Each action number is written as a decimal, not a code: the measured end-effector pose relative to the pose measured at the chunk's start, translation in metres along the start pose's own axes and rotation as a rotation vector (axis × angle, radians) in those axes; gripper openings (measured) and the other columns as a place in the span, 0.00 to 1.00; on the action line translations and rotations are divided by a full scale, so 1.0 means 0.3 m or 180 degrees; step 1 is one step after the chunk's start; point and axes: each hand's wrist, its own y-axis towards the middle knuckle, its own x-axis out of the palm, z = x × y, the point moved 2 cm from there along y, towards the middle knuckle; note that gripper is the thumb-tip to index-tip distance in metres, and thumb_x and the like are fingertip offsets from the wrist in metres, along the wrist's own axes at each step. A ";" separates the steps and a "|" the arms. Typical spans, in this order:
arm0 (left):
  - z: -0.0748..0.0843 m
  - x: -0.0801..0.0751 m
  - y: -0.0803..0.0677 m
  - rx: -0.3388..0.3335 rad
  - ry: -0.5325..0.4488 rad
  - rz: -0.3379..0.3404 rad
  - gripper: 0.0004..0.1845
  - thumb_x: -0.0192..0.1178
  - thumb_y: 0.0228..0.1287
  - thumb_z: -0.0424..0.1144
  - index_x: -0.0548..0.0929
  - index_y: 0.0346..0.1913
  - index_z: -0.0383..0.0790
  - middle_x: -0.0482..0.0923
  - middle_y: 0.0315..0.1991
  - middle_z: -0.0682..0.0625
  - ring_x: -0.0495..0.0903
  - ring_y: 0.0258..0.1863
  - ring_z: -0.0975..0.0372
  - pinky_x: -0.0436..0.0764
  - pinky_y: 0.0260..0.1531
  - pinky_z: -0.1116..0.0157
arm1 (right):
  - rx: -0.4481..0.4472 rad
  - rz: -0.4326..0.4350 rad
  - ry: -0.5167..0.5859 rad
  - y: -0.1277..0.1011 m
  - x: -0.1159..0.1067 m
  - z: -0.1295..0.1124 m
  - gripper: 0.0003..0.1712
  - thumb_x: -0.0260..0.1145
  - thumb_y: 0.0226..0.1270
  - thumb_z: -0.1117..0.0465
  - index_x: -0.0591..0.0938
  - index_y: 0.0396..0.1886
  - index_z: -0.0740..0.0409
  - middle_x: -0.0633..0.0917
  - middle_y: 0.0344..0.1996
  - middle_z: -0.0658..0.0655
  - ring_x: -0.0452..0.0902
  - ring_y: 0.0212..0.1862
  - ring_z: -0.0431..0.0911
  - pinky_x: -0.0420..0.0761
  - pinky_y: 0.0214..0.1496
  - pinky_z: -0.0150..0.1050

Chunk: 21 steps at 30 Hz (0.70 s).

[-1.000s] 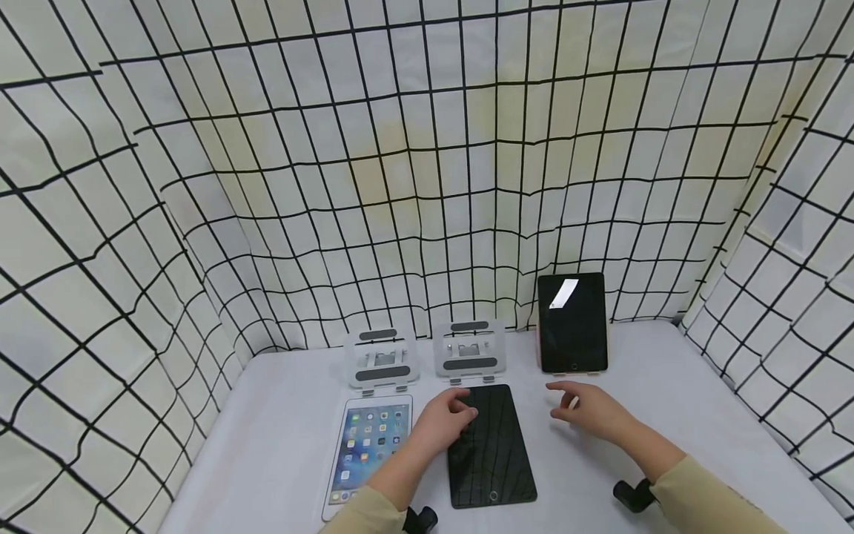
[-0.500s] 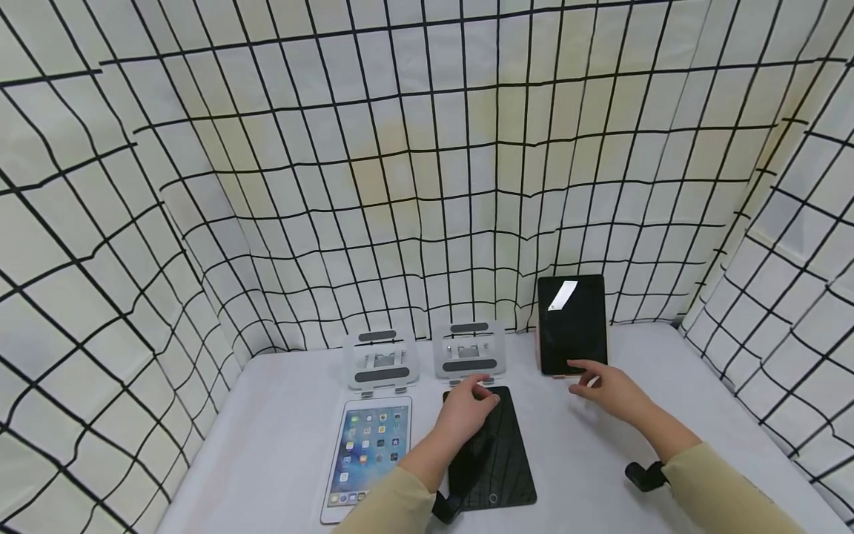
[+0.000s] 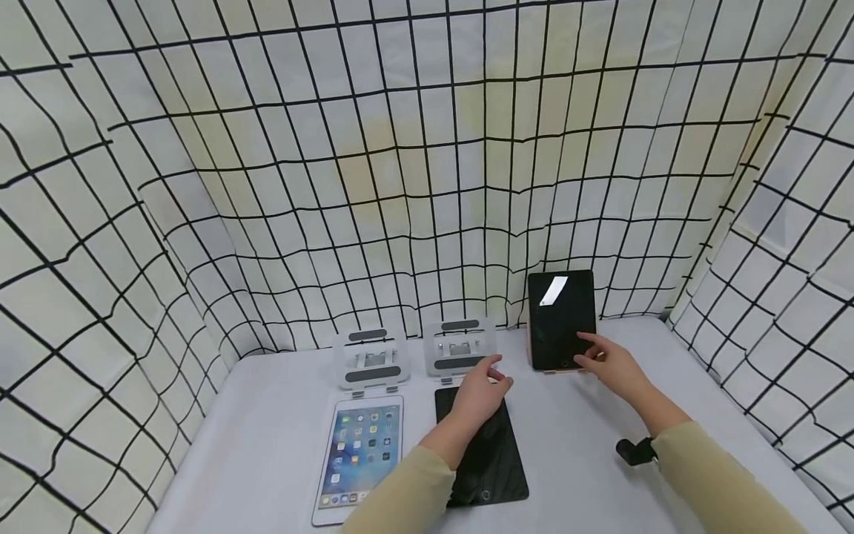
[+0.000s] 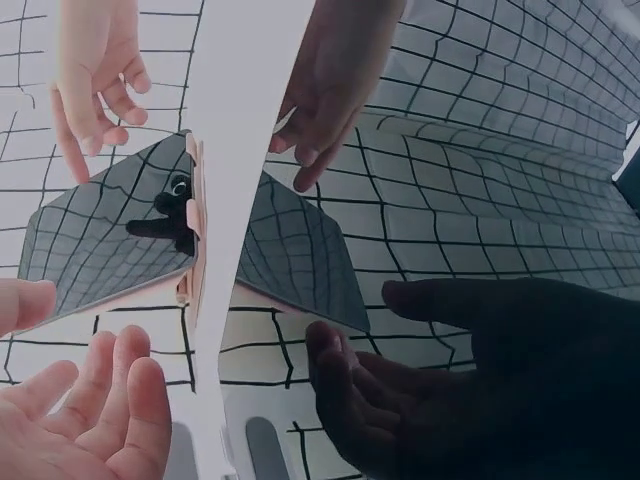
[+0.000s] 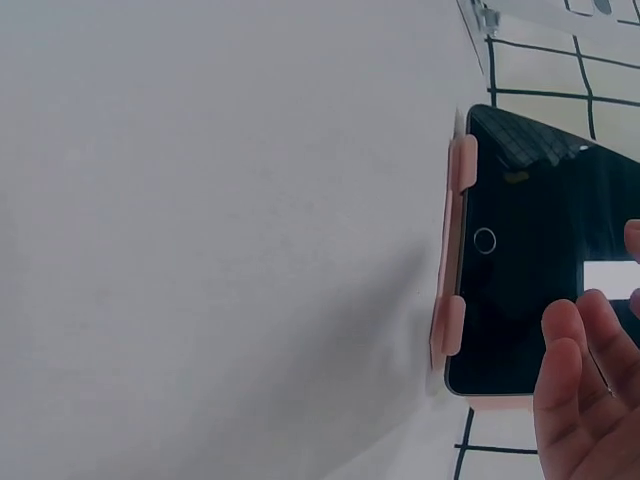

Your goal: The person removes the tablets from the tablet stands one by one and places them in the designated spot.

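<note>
While the right hand reaches to the far right of the table, its fingers are loosely extended and its fingertips meet the lower right part of the dark screen of the upright tablet; it grasps nothing. This tablet stands propped on a pinkish stand whose two small lips catch its bottom edge, and its glossy black glass shows a bright white reflection near the top. The left hand hovers with relaxed, slightly bent fingers over the far end of the black tablet lying flat near the middle of the table; whether it touches that tablet cannot be told, and it holds nothing. In the left wrist view the same palm shows open, mirrored in the dark glass.

Just beyond the left hand stands an empty clear stand with grey rubber pads, and a second clear stand sits to its left. Near that one lies a white tablet, flat, its screen lit with rows of coloured icons. A cream cloth with a black grid hangs round the table on three sides. Both sleeves are beige.
</note>
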 end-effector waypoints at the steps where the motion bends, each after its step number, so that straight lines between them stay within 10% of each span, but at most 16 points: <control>1: 0.003 0.005 0.007 -0.0016 -0.0022 -0.0011 0.28 0.63 0.68 0.46 0.74 0.68 0.45 0.82 0.41 0.56 0.78 0.33 0.65 0.78 0.36 0.62 | 0.0011 0.0023 0.0012 0.004 -0.006 0.000 0.35 0.65 0.71 0.53 0.67 0.72 0.60 0.79 0.41 0.58 0.75 0.43 0.51 0.76 0.35 0.39; 21: 0.085 0.104 0.154 -0.0099 -0.0333 -0.0329 0.34 0.63 0.69 0.44 0.64 0.75 0.54 0.78 0.38 0.58 0.78 0.28 0.64 0.75 0.26 0.64 | 0.0235 0.0375 0.0198 0.061 -0.045 0.044 0.36 0.58 0.76 0.51 0.60 0.76 0.62 0.77 0.47 0.66 0.75 0.47 0.55 0.76 0.35 0.39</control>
